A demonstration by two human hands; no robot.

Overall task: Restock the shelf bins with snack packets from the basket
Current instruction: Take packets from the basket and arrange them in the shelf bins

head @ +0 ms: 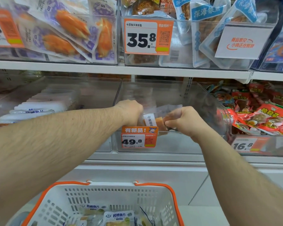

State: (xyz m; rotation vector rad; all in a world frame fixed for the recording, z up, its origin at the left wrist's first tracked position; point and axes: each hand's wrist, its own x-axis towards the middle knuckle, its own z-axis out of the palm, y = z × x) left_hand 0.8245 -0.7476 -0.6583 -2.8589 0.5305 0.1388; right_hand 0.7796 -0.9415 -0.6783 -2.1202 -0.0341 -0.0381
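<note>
Both my hands reach into the clear middle bin (153, 144) on the lower shelf, the one with the 49.8 price tag (138, 139). My left hand (129, 111) and my right hand (185, 123) are closed on clear snack packets (155, 121) with orange pieces and a white label, held just behind the bin's front wall. How many packets each hand holds is hidden by the fingers. Below, the white basket (59, 204) with orange handles holds several fish-slice packets (118, 217).
The bin to the left holds a row of white packets (44, 103); the bin to the right is heaped with red packets (260, 118). The upper shelf (121, 69) carries bins of crab-stick packets (69, 33) and blue fish packets (211, 30) close above my hands.
</note>
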